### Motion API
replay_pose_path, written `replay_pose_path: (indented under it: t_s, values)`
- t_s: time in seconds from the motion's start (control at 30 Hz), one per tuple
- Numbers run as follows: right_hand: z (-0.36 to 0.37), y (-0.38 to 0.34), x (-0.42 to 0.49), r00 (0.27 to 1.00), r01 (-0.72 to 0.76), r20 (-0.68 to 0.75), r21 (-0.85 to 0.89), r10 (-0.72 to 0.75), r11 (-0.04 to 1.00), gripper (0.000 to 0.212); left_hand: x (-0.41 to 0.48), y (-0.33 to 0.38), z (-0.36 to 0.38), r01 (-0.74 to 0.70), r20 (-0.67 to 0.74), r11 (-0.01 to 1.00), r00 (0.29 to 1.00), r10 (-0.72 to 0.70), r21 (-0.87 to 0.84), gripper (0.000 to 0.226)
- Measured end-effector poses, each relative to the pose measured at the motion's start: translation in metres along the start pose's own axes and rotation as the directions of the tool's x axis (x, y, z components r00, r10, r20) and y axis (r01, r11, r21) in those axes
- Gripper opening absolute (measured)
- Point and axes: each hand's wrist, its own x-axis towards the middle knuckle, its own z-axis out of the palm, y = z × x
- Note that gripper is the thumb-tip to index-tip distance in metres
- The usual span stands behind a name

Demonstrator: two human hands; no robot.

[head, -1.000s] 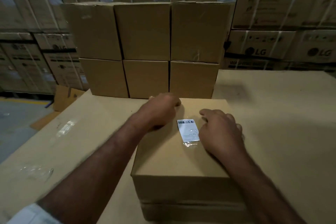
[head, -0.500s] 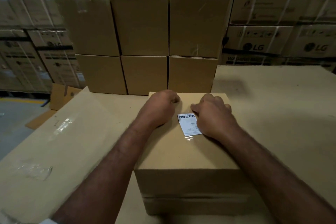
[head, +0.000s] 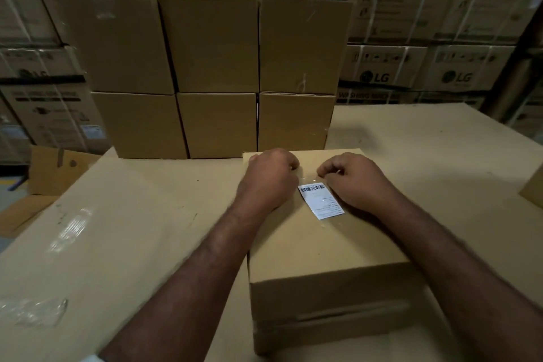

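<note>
A closed brown cardboard box sits in front of me on a cardboard-covered surface. A white barcode label lies on its top under shiny clear tape. My left hand rests as a fist on the box's far left top, knuckles down. My right hand rests on the top just right of the label, its fingers curled with the thumb near the fingertips. A glint of tape shows between the two hands. I cannot tell whether either hand pinches it.
Several plain brown boxes stand stacked in two rows just behind the box. Printed LG cartons fill the background. A crumpled clear plastic scrap lies at the near left. Another box corner pokes in at the right edge.
My right hand slid toward the far edge of the box and curled its fingers beside the label. The left fist stayed in place. The view shifted closer.
</note>
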Motion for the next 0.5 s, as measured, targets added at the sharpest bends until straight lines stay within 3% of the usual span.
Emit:
replay_pose_path:
  t_s: [0.17,0.5]
  values:
    - [0.005,-0.01,0.008,0.995,-0.1,0.027,-0.027,0.1,0.995,0.029,-0.006,0.001,-0.006,0.011,0.021,1.0,1.0,-0.011,-0.002,0.05]
    - [0.01,-0.004,0.005,0.997,-0.07,0.036,-0.108,0.074,0.992,0.03,-0.012,0.009,-0.008,0.003,0.001,1.0,1.0,-0.003,0.025,0.035]
